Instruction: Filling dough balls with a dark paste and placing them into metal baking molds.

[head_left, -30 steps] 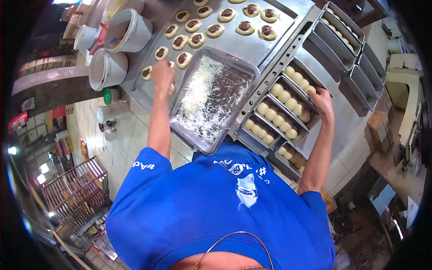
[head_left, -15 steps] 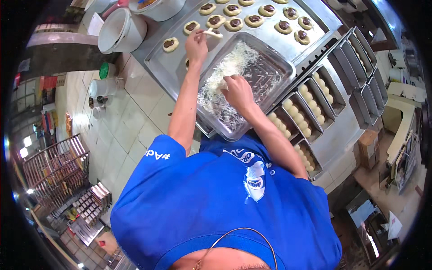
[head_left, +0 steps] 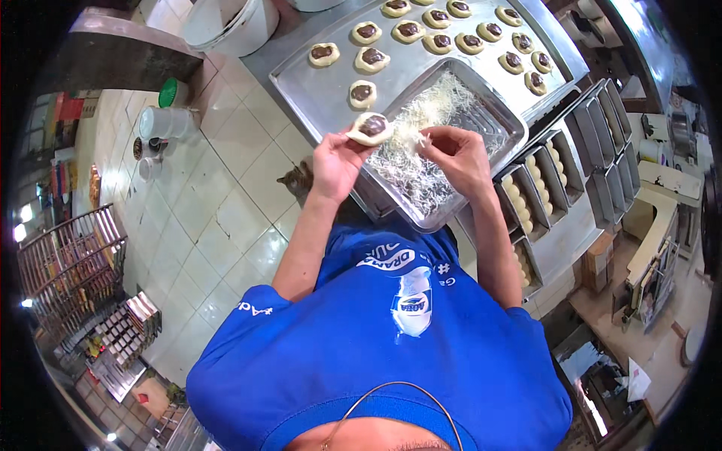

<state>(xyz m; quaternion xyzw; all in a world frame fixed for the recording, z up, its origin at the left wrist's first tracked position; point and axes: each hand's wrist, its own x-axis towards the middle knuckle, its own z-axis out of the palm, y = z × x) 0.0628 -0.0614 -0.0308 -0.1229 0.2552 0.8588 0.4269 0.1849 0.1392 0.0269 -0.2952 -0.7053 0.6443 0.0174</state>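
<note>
My left hand grips the edge of a flat dough round with dark brown filling in its middle, lifted beside the tray's left edge. Fingers of my right hand are pinched on pale shreds that look like grated cheese, just right of that round. Beneath lies a rectangular metal tray with more grated cheese spread in it. Behind and to the left, similar filled dough rounds sit in loose rows on a large baking sheet; the nearest round lies close to the tray.
Right of the tray stand loaf tins with dough balls, and further tins beyond. A white bucket is at the back left. On the tiled floor, a cat is near my left forearm. A rack stands far left.
My left hand has come back from the baking sheet toward me, bringing a filled dough round. My right hand has lifted from the cheese with a pinch of shreds. The whole view has shifted.
</note>
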